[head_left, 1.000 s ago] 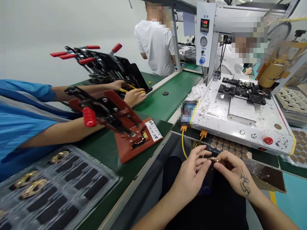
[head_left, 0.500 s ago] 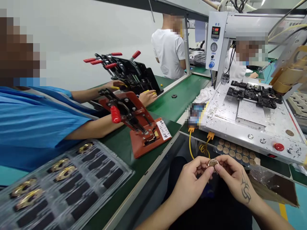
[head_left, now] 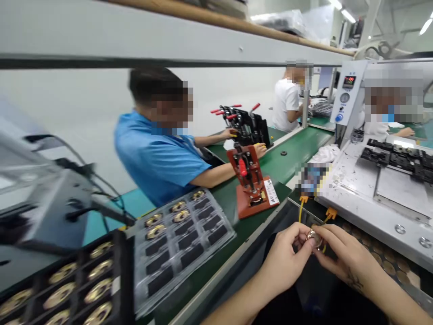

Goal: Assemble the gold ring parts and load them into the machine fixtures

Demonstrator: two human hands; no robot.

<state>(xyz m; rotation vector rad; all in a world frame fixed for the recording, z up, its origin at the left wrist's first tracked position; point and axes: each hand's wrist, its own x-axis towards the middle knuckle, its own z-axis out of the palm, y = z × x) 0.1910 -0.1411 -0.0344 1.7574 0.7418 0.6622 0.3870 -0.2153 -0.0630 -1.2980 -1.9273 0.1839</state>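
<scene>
A small round gold-rimmed metal part (head_left: 315,238), which looks like a watch case, is held up above my lap. My left hand (head_left: 291,253) pinches it between thumb and fingers from the left. From the other side my right hand (head_left: 343,255) closes its fingertips on the rim. My fingers cover part of it, and blur hides its finer details.
Left of my hands, a clear plastic tray (head_left: 230,237) and a black tray (head_left: 122,271) hold gold parts. A red toggle-clamp fixture (head_left: 245,198) stands on the green bench beside a co-worker in blue (head_left: 158,162). A white machine (head_left: 352,183) with black fixtures is on the right.
The view has swung left, bringing the black tray and more of the co-worker into sight. Both my hands remain on the round part, which is now tilted differently.
</scene>
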